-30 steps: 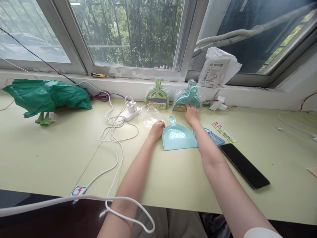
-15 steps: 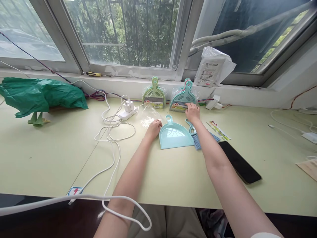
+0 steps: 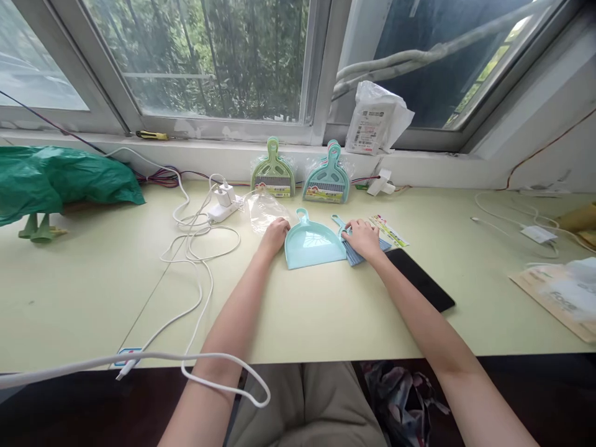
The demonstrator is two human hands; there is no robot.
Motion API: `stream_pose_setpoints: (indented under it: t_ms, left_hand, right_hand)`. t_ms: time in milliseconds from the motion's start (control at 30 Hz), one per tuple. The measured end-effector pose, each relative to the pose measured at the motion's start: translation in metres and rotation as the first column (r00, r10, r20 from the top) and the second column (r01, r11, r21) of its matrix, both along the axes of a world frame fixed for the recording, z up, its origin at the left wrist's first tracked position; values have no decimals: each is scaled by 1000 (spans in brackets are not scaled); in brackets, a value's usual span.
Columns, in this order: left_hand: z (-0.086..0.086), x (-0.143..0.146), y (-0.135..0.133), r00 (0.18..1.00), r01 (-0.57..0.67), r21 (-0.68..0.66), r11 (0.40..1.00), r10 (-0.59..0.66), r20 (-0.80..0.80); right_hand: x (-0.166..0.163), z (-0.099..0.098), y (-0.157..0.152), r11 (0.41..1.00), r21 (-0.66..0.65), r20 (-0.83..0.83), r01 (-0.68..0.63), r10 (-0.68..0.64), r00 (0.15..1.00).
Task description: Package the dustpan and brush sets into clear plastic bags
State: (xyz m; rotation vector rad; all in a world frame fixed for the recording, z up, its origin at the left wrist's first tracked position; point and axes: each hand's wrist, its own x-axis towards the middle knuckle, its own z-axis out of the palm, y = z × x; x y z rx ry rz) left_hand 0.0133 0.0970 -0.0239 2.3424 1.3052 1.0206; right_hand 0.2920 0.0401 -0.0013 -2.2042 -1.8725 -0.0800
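Note:
A light blue dustpan (image 3: 315,243) lies on the table, its short handle pointing at the window. At its left rim rests my left hand (image 3: 275,237), fingers curled together; whether they grip the rim cannot be seen. My right hand (image 3: 363,238) is closed over a small blue hand brush (image 3: 357,253), covering much of it. The brush's handle end shows past my fingers, and its bristles lie beside the dustpan's right corner. A crumpled clear plastic bag (image 3: 264,210) lies behind my left hand. Just beyond the brush is a printed card label (image 3: 390,230).
Packaged green (image 3: 273,171) and teal (image 3: 329,177) dustpan sets lean against the wall. A black phone (image 3: 421,279) lies near my right forearm. White cables (image 3: 212,273) and a power strip (image 3: 225,210) spread on the left, near a green plastic bag (image 3: 69,180).
My right hand has come back from the packaged teal set to the brush. My left hand stays beside the dustpan. The view has shifted to the right.

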Motion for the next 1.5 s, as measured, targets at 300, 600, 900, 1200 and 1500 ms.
stream_pose_setpoints:
  t_ms: [300, 600, 900, 1200, 1500]
  left_hand:
    - [1, -1, -2, 999, 14, 21, 1000, -13, -49]
    - [6, 0, -7, 992, 11, 29, 1000, -7, -124]
    - [6, 2, -8, 984, 6, 34, 999, 1, -181]
    - [6, 5, -11, 976, 8, 61, 998, 6, -219]
    - [7, 24, -20, 934, 151, 135, 979, -97, -343]
  right_hand:
    - [2, -2, -5, 1000, 22, -102, -10, 12, 995]
    - [8, 1, -2, 982, 185, -276, 38, 15, 961]
    - [8, 51, -24, 905, 423, -343, 48, 111, 933]
    - [-40, 62, -54, 964, 160, -318, -212, 254, 913]
    - [-56, 25, -47, 950, 175, -30, -260, 269, 963]
